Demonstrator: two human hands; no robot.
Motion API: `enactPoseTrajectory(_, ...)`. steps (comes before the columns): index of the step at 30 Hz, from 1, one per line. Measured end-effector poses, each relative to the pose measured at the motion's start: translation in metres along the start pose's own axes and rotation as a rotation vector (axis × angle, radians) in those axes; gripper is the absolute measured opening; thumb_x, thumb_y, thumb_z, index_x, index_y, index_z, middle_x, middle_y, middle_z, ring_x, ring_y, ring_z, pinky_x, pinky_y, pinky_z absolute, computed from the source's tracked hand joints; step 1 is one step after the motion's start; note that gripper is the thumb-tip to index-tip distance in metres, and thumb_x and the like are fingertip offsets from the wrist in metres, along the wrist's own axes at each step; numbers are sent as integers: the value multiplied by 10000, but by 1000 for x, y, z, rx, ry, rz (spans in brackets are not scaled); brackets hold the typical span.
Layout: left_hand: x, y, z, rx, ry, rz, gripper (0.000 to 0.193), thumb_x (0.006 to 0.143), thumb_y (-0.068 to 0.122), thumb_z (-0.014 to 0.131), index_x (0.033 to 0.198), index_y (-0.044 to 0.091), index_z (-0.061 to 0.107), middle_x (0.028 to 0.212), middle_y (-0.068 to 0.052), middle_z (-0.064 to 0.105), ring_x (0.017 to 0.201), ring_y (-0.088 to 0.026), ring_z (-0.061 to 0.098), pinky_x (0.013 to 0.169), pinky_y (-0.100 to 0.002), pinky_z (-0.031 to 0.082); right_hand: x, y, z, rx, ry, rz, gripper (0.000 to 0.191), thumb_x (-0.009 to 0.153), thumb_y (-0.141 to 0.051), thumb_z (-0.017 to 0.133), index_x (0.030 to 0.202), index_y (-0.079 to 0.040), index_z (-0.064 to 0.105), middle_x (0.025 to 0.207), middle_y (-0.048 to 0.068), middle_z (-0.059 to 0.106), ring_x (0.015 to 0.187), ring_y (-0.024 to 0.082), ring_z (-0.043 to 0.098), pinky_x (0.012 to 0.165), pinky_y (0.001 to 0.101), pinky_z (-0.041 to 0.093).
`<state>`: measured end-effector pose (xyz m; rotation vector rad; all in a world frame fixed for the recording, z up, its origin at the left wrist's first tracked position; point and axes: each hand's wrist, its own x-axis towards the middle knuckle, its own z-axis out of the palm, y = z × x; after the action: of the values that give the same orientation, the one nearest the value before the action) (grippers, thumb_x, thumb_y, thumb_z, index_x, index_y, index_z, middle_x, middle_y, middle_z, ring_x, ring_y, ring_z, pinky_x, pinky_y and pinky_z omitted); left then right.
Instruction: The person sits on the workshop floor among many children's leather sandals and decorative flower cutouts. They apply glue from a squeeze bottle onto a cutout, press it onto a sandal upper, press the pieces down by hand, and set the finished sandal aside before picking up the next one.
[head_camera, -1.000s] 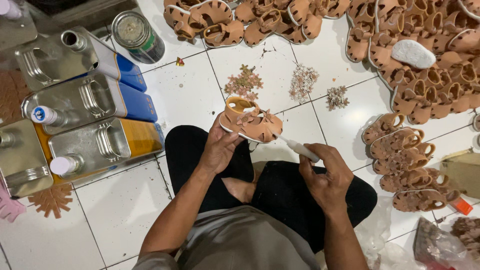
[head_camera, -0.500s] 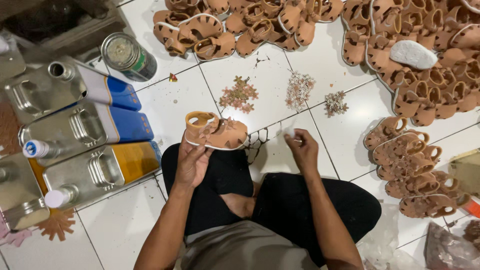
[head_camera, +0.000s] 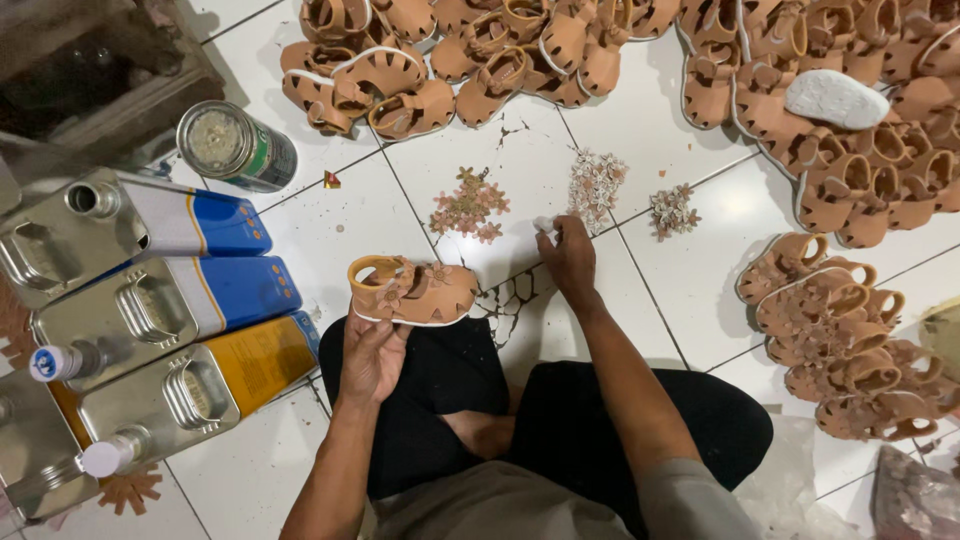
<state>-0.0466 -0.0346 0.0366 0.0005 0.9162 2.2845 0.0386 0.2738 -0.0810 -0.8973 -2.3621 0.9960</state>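
Note:
I sit cross-legged on a white tiled floor. My left hand (head_camera: 372, 352) holds a small tan child's sandal (head_camera: 412, 290) by its sole, just above my knee. My right hand (head_camera: 567, 257) reaches forward to the floor, its fingertips pinched on a small pale piece next to a pile of pale flower trims (head_camera: 597, 180). A pile of pinkish-brown flower trims (head_camera: 470, 205) lies to the left of that hand, and a third small pile of trims (head_camera: 672, 209) to its right.
Three metal rectangular cans (head_camera: 150, 300) lie at the left, with a round tin (head_camera: 235, 147) behind them. Heaps of tan sandals (head_camera: 470, 50) fill the far side and the right (head_camera: 840, 340). A grey stone (head_camera: 836, 98) rests on the right heap. The tile near my knee is cracked (head_camera: 510, 295).
My right hand has stretched forward from my lap to the trim piles on the floor. My left hand has brought the sandal lower and to the left.

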Motion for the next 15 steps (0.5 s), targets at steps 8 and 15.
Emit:
enactPoseTrajectory(8,7,-8,-1,-18,-19,-19,740,903,81,731,1528,-10,346,1466,-152,546,1382,-253,532,1183,-420,449,-57,5,1,56,-26,72,154,926,-108,726,1044,-18,686,934,144,702,777,247,687,715,369,563)
enactPoseTrajectory(15,3,-1,4,-28,-11,-5,793,877,90,740,1544,8,319,1488,-146,512,1398,-250,510,1189,-403,433,-63,-12,31,51,-109,36,208,914,-129,718,1083,-9,699,1006,159,705,846,274,706,767,376,571)
